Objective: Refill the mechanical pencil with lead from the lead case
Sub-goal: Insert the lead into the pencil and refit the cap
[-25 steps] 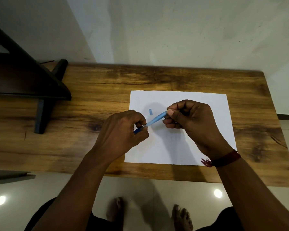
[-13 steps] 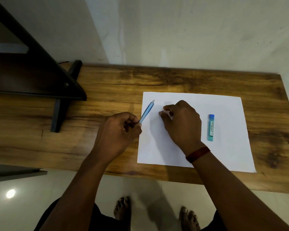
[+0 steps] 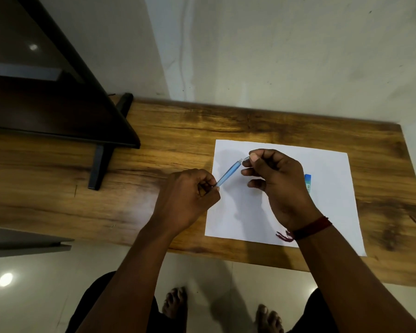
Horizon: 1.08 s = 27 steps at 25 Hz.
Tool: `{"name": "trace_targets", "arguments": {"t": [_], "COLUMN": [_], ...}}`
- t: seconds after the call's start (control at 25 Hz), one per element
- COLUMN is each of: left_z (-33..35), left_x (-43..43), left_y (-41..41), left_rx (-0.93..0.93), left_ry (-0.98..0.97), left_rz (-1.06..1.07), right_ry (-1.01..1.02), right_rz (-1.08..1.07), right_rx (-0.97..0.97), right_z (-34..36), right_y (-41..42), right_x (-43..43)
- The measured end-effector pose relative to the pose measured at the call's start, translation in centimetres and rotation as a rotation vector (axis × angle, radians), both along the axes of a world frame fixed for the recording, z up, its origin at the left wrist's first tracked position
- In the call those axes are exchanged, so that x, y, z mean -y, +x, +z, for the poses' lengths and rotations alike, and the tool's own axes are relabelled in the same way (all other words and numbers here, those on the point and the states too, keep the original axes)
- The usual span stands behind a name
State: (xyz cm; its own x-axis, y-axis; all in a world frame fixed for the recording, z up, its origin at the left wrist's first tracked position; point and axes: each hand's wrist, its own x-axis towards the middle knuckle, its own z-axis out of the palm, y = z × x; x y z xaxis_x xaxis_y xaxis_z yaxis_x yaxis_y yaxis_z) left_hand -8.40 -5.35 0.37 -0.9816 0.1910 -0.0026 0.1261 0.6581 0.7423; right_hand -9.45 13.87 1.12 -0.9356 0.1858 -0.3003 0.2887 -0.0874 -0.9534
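My left hand (image 3: 187, 200) grips the lower end of the blue mechanical pencil (image 3: 228, 173), which slants up and to the right above the white paper (image 3: 238, 217). My right hand (image 3: 279, 183) pinches a small cap (image 3: 246, 158) between thumb and forefinger, right at the pencil's upper end. Whether the cap touches the pencil I cannot tell. The blue lead case (image 3: 308, 182) lies on the paper behind my right hand, mostly hidden by it.
The paper lies on a wooden table (image 3: 154, 152) against a pale wall. A dark shelf unit (image 3: 58, 111) with a black leg (image 3: 99, 167) stands on the table's left part. My bare feet show on the tiled floor below the near edge.
My right hand went down to the paper where the small cap lay and has come back up to the pencil's upper end, pinching it. My left hand kept hold of the pencil.
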Motion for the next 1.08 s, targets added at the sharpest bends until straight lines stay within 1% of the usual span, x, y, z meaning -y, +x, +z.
{"name": "trace_targets", "arguments": {"t": [0.12, 0.36, 0.64, 0.8, 0.92, 1.08], "left_z": [0.3, 0.8, 1.4, 1.5, 1.7, 1.6], "left_x": [-0.6, -1.6, -2.0, -2.5, -3.3, -4.6], "left_y": [0.3, 0.8, 2.1, 3.0, 3.5, 5.0], "left_rx": [-0.042, -0.048, -0.121, -0.15, -0.192, -0.28], "left_ry": [-0.066, -0.105, -0.154, -0.207, -0.195, -0.22], "left_rz": [-0.018, -0.02, -0.055, -0.076, -0.079, -0.209], "right_ry": [-0.075, -0.219, -0.189, -0.112, -0.089, -0.148], "right_rz": [-0.016, -0.06, -0.07, -0.07, -0.09, -0.111], "right_rx": [-0.013, -0.029, -0.024, -0.015, -0.03, -0.016], "right_z": [0.0, 0.3, 0.3, 0.4, 0.7, 1.2], "right_y": [0.6, 1.6, 3.4, 4.7, 5.7, 7.8], "right_x": [0.0, -1.3, -2.0, -2.5, -3.2, -4.2]}}
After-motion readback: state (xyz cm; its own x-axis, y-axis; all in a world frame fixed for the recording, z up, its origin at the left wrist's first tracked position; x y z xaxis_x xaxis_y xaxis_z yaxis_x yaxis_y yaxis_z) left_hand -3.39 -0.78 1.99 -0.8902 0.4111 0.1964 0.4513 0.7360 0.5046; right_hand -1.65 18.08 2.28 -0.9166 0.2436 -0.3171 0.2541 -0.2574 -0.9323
